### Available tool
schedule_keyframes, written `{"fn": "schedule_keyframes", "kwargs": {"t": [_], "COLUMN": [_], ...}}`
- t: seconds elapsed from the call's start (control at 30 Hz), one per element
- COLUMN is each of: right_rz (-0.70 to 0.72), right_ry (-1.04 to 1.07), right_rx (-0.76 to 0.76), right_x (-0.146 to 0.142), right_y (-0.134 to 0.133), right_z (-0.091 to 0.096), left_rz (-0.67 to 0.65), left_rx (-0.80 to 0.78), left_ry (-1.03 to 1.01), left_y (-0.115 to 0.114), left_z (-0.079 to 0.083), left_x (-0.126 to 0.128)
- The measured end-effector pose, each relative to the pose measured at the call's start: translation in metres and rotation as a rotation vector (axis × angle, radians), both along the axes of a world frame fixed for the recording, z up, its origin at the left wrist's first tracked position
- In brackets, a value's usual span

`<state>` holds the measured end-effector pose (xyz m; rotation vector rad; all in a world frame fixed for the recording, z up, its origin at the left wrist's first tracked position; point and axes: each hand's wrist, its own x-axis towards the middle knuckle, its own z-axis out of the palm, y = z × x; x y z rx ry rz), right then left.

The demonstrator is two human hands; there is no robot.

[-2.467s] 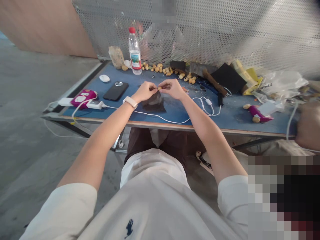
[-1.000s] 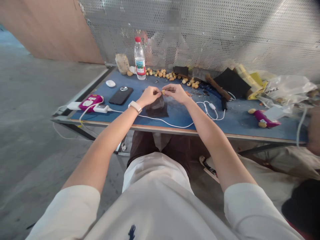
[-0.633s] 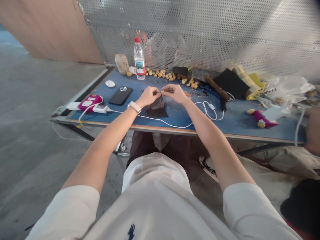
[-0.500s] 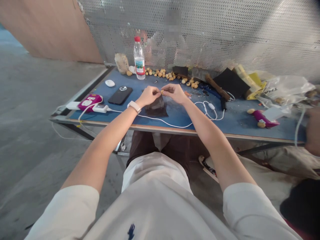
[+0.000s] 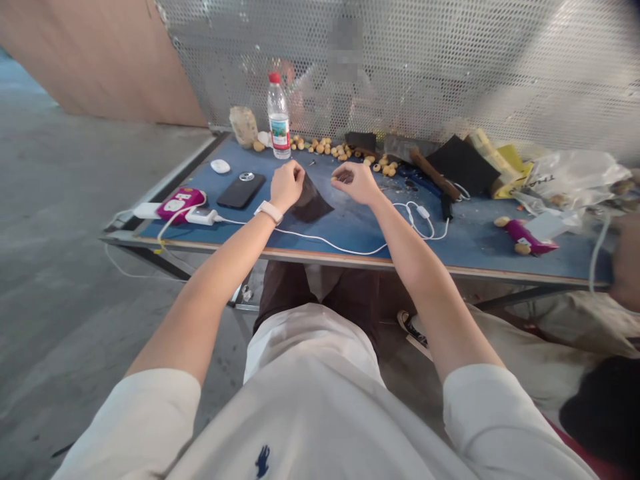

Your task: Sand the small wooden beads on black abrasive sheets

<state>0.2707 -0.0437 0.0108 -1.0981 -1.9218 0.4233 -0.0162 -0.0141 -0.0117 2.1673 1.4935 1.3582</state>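
My left hand [image 5: 287, 187] is curled into a loose fist on the blue tabletop [image 5: 360, 230], right beside a dark sheet of abrasive paper [image 5: 311, 203]. A white-strapped watch [image 5: 268, 212] sits on that wrist. My right hand [image 5: 355, 183] hovers a short way to the right, its fingers curled in and apart from the sheet. No bead shows between my hands, and anything inside either hand is hidden. A scattered row of small round wooden beads [image 5: 320, 145] lies beyond my hands.
A water bottle [image 5: 279, 117] and a black phone [image 5: 241, 190] stand at the far left, near a magenta power strip [image 5: 181, 203]. A white cable [image 5: 330, 245] crosses the table. Black sheets, a plastic bag [image 5: 575, 175] and a co-worker's hand [image 5: 626, 260] are on the right.
My hands have moved apart, the left one shifting away and left. The dark sheet has shifted farther across the table, and the bead pinched between my fingertips is no longer visible.
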Motion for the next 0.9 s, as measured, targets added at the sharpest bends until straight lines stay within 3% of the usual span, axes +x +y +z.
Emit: {"fn": "schedule_keyframes", "kwargs": {"t": [0.23, 0.43, 0.67, 0.8, 0.9], "right_rz": [0.065, 0.037, 0.051, 0.058, 0.052], "right_ry": [-0.021, -0.116, -0.18, -0.243, -0.299], "right_rx": [-0.012, -0.021, -0.026, -0.004, 0.01], "right_x": [-0.01, -0.008, 0.0, 0.002, 0.0], "right_y": [-0.008, -0.001, 0.007, 0.005, 0.0], "right_z": [0.001, -0.007, -0.011, -0.008, -0.003], "left_rz": [-0.034, -0.025, -0.179, -0.193, -0.293], "left_rx": [0.072, -0.049, -0.058, -0.105, -0.103], "left_ry": [-0.115, -0.156, -0.032, 0.058, 0.15], "left_y": [0.02, 0.033, 0.026, 0.02, 0.016], "left_z": [-0.005, -0.011, -0.017, -0.014, -0.009], "left_x": [-0.011, -0.011, -0.003, 0.0, 0.001]}}
